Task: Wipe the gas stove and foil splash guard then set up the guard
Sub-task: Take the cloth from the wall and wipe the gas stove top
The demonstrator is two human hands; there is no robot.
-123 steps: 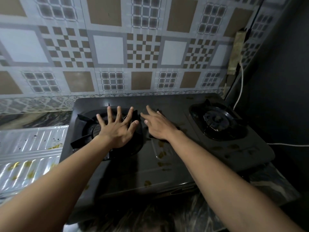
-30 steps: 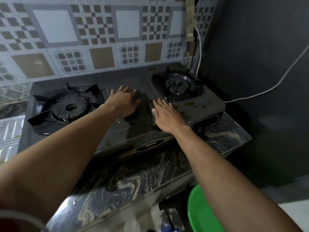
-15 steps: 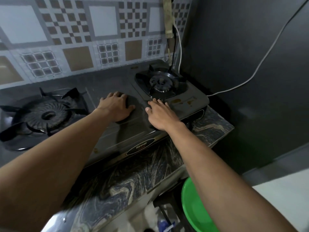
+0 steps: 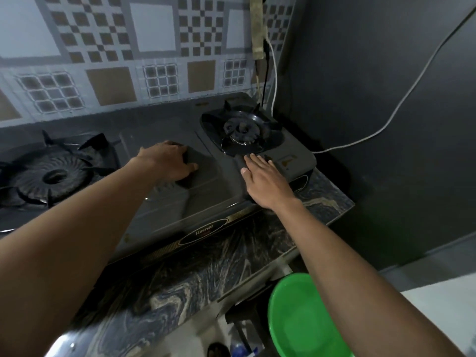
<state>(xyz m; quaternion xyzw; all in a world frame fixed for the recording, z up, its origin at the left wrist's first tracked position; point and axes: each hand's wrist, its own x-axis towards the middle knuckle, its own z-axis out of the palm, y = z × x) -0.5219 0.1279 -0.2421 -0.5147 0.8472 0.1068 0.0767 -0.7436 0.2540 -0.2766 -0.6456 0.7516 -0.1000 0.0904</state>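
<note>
The dark two-burner gas stove (image 4: 203,210) sits on a marbled countertop (image 4: 201,269) against a tiled wall. My left hand (image 4: 167,161) lies palm down on the stove's middle panel, between the left burner (image 4: 54,176) and the right burner (image 4: 242,130). My right hand (image 4: 265,179) rests flat with fingers apart just in front of the right burner, near the stove's front right corner. Neither hand holds anything. Brownish stains (image 4: 287,161) show on the stove beside my right hand. The foil splash guard is out of view.
A dark wall (image 4: 373,86) closes the right side, with a white cable (image 4: 386,124) running along it to a fitting on the tiled wall (image 4: 257,29). A green basin (image 4: 296,318) stands on the floor below the counter's right end.
The view has swung right and down, so the foil guard at the left has left the frame. Both hands have slid right across the stove, from the left burner to the middle and right.
</note>
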